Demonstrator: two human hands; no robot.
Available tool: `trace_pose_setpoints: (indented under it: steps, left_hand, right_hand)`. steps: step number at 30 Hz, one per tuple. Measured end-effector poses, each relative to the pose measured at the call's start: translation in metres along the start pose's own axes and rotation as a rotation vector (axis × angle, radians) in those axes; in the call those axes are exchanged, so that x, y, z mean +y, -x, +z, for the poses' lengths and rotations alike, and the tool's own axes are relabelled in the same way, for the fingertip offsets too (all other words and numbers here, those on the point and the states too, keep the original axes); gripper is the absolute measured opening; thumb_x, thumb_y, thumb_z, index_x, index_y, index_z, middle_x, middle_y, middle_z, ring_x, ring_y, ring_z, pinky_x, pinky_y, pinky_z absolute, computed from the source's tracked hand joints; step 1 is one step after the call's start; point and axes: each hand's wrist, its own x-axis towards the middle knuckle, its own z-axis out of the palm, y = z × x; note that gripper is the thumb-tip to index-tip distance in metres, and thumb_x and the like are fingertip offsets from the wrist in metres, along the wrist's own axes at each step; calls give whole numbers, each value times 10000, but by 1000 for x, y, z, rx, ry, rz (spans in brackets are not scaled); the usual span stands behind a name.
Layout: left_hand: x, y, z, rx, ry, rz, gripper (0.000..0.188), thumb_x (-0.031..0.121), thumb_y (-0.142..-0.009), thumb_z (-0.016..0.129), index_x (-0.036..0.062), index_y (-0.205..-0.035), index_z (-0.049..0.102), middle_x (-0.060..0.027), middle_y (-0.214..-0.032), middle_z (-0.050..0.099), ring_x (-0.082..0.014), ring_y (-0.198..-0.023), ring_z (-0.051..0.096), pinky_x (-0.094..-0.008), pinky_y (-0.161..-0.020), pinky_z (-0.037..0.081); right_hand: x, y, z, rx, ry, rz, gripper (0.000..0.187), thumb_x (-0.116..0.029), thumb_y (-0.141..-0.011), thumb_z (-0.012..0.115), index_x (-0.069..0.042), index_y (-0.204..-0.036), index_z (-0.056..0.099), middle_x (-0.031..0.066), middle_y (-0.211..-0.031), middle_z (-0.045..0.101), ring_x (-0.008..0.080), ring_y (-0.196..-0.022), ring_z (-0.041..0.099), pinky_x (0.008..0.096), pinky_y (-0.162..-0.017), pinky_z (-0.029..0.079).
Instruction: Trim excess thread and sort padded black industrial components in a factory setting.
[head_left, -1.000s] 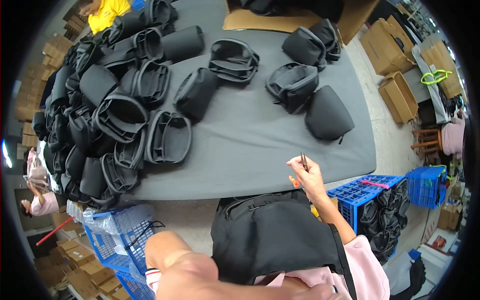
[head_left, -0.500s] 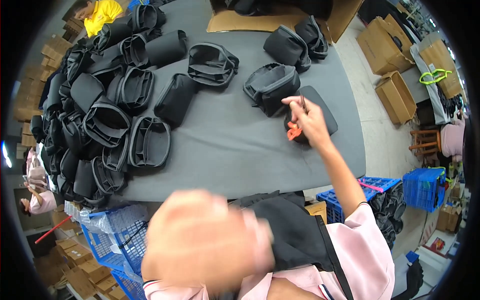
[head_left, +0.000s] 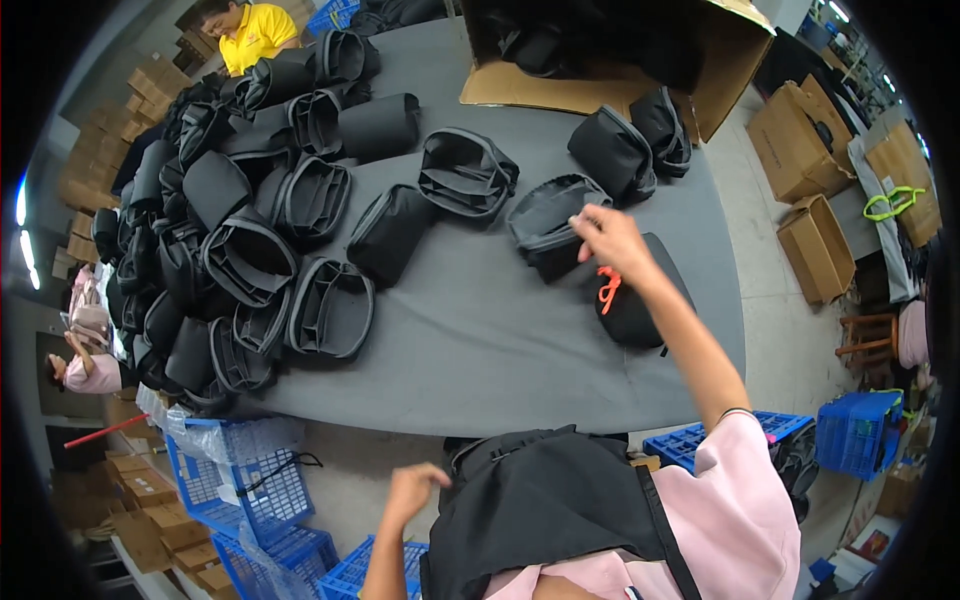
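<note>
My right hand (head_left: 612, 240) is over the right side of an open black zip pouch (head_left: 550, 215). Its index finger and thumb close on the pouch's rim. Just below the hand is a thin orange looped piece (head_left: 608, 288); whether it hangs from the hand or lies on the pouch behind is unclear. Partly under my right forearm lies another black pouch (head_left: 630, 315), rounded and closed-looking. My left hand (head_left: 413, 490) is off the table, low beside my black apron (head_left: 550, 490), fingers loosely bent and apparently holding nothing.
Many black pouches (head_left: 250, 255) are heaped along the table's left. Two more pouches (head_left: 612, 155) stand near an open cardboard box (head_left: 600, 85) at the back. Blue crates (head_left: 245, 480) stand below the table edge. A person in yellow (head_left: 258, 38) is at the far left.
My left hand has dropped from close in front of me to beside the apron. My right hand has shifted onto the open pouch's rim. The whole view has tilted slightly.
</note>
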Motion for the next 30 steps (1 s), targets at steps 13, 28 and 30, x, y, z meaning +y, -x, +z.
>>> trace_pose_setpoints:
  steps: [13, 28, 30]
  left_hand:
    - [96, -109, 19, 184, 192, -136, 327, 223, -892, 495, -15, -1106, 564, -144, -1028, 621, -210, -926, 601, -296, -817, 451]
    - [100, -90, 52, 242, 256, -102, 441, 259, -815, 616, -22, -1141, 527, -152, -1025, 617, -222, -911, 617, -322, -794, 467]
    - [83, -92, 56, 376, 196, -85, 516, 382, -808, 608, -35, -1105, 541, -154, -1007, 596, -246, -897, 603, -326, -757, 460]
  right_hand:
    - [27, 141, 120, -563, -354, -206, 177, -174, -892, 507, -109, -1026, 602, 44, -699, 640, 69, -523, 523, 239, -499, 403]
    - [60, 83, 138, -517, -854, 391, 188, -192, -783, 664, -42, -813, 556, -22, -624, 503, 31, -414, 341, 191, -394, 249]
    - [58, 89, 145, -619, -884, 416, 141, -120, -759, 665, -37, -797, 557, -25, -612, 500, 33, -412, 349, 195, -391, 257]
